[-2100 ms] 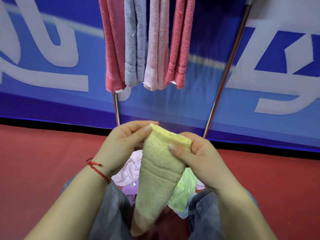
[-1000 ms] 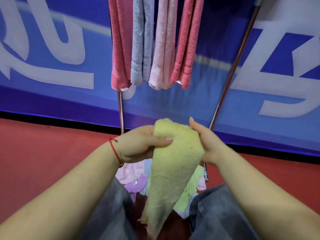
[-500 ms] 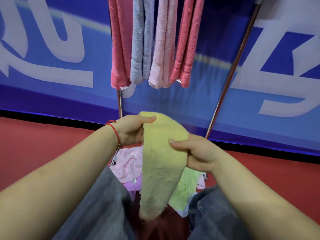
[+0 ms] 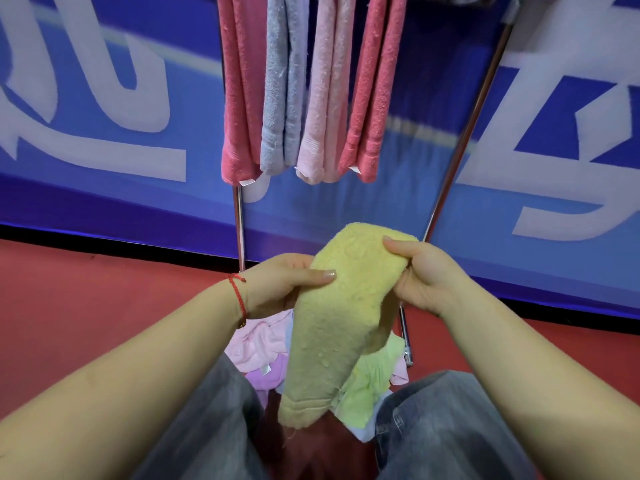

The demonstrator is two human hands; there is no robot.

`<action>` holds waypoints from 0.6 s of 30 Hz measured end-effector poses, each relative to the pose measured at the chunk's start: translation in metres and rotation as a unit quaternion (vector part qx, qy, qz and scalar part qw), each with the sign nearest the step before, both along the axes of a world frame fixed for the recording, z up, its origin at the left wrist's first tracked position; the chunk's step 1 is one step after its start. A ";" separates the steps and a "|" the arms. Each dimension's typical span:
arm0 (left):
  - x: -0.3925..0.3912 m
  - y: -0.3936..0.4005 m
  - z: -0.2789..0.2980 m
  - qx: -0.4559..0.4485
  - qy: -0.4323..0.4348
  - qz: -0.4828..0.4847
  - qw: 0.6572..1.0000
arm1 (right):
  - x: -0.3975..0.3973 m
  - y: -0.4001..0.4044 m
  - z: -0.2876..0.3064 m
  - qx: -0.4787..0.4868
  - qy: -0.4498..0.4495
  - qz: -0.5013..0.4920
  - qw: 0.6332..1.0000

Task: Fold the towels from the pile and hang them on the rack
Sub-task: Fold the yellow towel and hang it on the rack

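A folded yellow towel (image 4: 343, 317) hangs lengthwise between my hands, its lower end dangling over the pile. My left hand (image 4: 280, 282) pinches its left edge with the thumb on top. My right hand (image 4: 422, 271) grips its upper right corner. Under it on the floor lies the pile (image 4: 263, 348) of pink, lilac and light green towels, partly hidden by the yellow one. Above, several folded towels hang side by side on the rack: a red one (image 4: 239, 98), a grey-blue one (image 4: 284, 91), a pale pink one (image 4: 325, 98) and another red one (image 4: 374, 95).
The rack's metal legs stand left (image 4: 239, 223) and right (image 4: 464, 140) of my hands. A blue banner with white lettering (image 4: 104, 116) runs behind it. The floor (image 4: 86, 306) is red. My knees in grey jeans (image 4: 450, 427) flank the pile.
The towel has been folded over and turned; my right hand has shifted from its middle up to the top right corner, and my left thumb now presses on its left edge.
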State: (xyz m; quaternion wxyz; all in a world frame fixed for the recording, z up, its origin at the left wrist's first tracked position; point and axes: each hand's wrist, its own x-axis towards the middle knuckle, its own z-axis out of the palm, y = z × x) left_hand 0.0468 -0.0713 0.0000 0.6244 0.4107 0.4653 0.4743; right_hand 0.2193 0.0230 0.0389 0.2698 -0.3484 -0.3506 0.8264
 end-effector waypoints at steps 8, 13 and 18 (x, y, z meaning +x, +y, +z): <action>-0.001 0.012 0.041 0.024 0.031 0.037 0.999 | 0.006 -0.030 -0.040 0.087 -0.164 0.098 0.978; -0.001 0.015 0.056 -0.013 0.052 0.044 0.998 | 0.011 -0.048 -0.055 0.365 -0.247 0.076 0.894; -0.005 0.018 0.066 -0.020 0.112 0.043 0.993 | 0.007 -0.047 -0.034 0.551 -0.346 -0.087 0.755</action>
